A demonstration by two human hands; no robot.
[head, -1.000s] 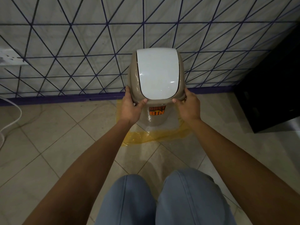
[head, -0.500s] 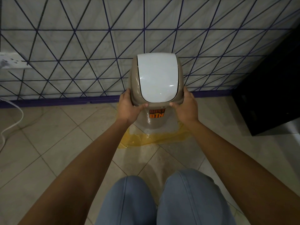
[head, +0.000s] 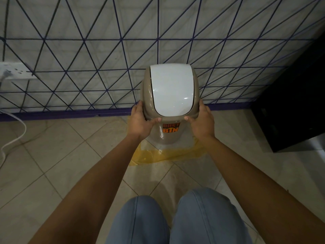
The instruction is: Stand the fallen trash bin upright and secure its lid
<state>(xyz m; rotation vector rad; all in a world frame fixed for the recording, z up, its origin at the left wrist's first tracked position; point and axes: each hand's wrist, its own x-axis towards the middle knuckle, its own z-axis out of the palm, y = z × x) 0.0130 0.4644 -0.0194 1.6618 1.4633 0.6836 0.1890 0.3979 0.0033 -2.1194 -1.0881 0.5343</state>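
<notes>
A beige trash bin (head: 166,138) with an orange "DUST BIN" sticker stands upright on the tiled floor against the patterned wall. Its beige domed lid (head: 146,95) with a white swing flap (head: 172,90) sits on top. My left hand (head: 140,121) grips the lid's lower left rim, thumb across the front edge. My right hand (head: 202,122) grips the lower right rim the same way. The bin's base stands on a yellowish plastic sheet (head: 167,153).
A dark cabinet (head: 292,103) stands at the right. On the left wall is a white socket strip (head: 14,70), with a white cable (head: 15,136) trailing over the floor. My knees in blue jeans (head: 175,219) are at the bottom.
Both hands stay on the lid's rim. The bin sits slightly lower in the view as the camera tilts; nothing else has moved.
</notes>
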